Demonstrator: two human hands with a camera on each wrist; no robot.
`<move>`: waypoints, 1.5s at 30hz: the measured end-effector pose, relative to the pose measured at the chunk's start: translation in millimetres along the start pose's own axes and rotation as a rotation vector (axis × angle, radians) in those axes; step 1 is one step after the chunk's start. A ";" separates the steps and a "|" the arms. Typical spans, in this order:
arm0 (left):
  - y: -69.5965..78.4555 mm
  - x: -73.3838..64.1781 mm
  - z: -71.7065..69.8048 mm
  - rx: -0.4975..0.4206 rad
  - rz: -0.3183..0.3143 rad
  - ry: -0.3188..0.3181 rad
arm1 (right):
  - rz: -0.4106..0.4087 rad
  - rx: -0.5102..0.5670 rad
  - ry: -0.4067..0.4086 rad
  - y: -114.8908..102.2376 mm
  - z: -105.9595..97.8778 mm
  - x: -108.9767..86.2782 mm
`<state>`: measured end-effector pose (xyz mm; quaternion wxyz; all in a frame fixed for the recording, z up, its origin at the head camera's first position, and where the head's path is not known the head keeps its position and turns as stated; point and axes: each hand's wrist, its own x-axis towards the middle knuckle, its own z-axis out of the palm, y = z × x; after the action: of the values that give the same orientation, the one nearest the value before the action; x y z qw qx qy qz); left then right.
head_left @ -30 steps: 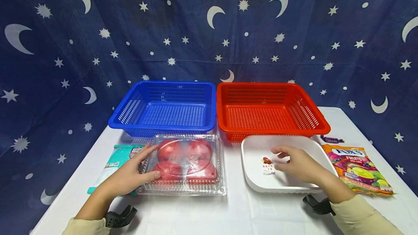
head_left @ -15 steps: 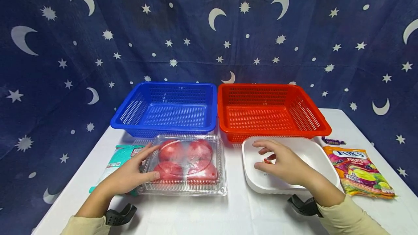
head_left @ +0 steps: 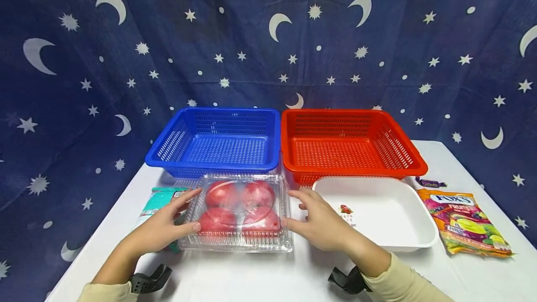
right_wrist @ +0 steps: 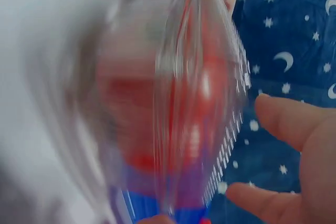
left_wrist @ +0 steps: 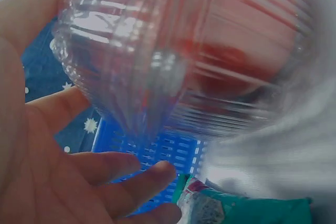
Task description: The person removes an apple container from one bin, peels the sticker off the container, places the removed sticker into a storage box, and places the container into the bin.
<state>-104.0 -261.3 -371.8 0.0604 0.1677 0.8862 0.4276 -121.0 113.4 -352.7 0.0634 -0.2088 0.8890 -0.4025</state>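
A clear plastic clamshell box (head_left: 237,237) with red round fruits (head_left: 218,220) inside lies on the white table, its lid down. At its left side is my left hand (head_left: 157,229), thumb and fingertips right at the edge. Spread, nearly straight fingers (left_wrist: 107,165) of that hand show beside the ribbed wall in the left wrist view. My right hand (head_left: 320,223) stands at the box's right side, thumb and index fingertip close to the rim. The right wrist view shows its thumb and fingers apart, with the box blurred between. Just right of that hand sits a white tray (head_left: 390,213) with a small printed label.
Behind the box stand a blue basket (head_left: 226,150) and a red basket (head_left: 335,153), side by side. A teal packet (head_left: 159,202) lies partly under my left hand. On the right are a Fox's candy bag (head_left: 463,223) and a small purple-wrapped candy (head_left: 430,182).
My right hand has moved left from over the white tray to the right side of the clamshell box, uncovering the tray's label. The left hand has stayed at the box's left side.
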 end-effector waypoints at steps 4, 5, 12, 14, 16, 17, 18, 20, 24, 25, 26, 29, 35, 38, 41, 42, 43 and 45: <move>-2.4 -0.2 1.4 -0.067 -0.004 -0.029 | 0.027 0.027 -0.036 -3.1 11.8 1.7; -3.0 -0.2 1.7 -0.081 -0.002 -0.035 | 0.030 0.040 -0.043 -3.0 13.7 2.2; -5.0 -1.6 3.1 -0.097 -0.005 -0.040 | 0.052 0.157 -0.095 0.8 20.8 4.4; -5.0 -2.0 2.7 -0.089 -0.011 -0.037 | 0.044 0.174 -0.093 1.1 21.7 4.5; -4.8 -2.1 1.8 -0.085 -0.014 -0.039 | 0.035 0.188 -0.084 0.8 22.2 4.4; -4.4 -2.2 1.1 -0.084 -0.015 -0.040 | 0.031 0.190 -0.077 0.7 22.4 4.2; -4.1 -2.4 0.4 -0.083 -0.017 -0.041 | 0.028 0.191 -0.071 0.4 22.6 3.9; -3.4 -3.1 -0.7 -0.081 -0.018 -0.045 | 0.023 0.185 -0.060 -0.1 23.0 2.8; -0.4 -5.5 -1.1 -0.112 -0.012 -0.048 | 0.017 0.164 -0.054 -1.1 23.1 -1.7; 0.6 -6.4 -0.6 -0.122 -0.006 -0.046 | 0.016 0.159 -0.055 -1.5 22.7 -3.1; 1.8 -7.6 -0.2 -0.132 -0.002 -0.045 | 0.014 0.157 -0.053 -2.1 22.1 -4.7; 6.7 -11.9 1.4 -0.141 0.016 -0.030 | 0.021 0.155 -0.063 -5.4 18.0 -10.4; 24.1 -23.9 -1.6 -0.100 0.060 0.000 | 0.017 0.166 -0.051 -18.2 3.3 -22.9; 33.7 -26.6 -6.8 -0.077 0.082 0.012 | 0.007 0.165 -0.033 -24.8 -4.8 -26.1; 41.6 -26.5 -12.0 -0.097 0.078 0.009 | 0.012 0.166 -0.026 -30.6 -11.7 -26.7; 43.7 -26.2 -13.6 -0.108 0.071 0.004 | 0.016 0.169 -0.025 -32.3 -13.6 -26.6; 45.8 -26.1 -15.1 -0.123 0.061 -0.001 | 0.021 0.177 -0.027 -33.8 -15.2 -26.4; 49.0 -25.7 -17.3 -0.152 0.055 -0.007 | 0.022 0.187 -0.027 -36.1 -17.5 -25.7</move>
<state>-72.2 -254.8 -323.8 0.0641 0.1882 0.8462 0.4944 -91.0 115.1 -315.6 0.0989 -0.1975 0.8489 -0.4802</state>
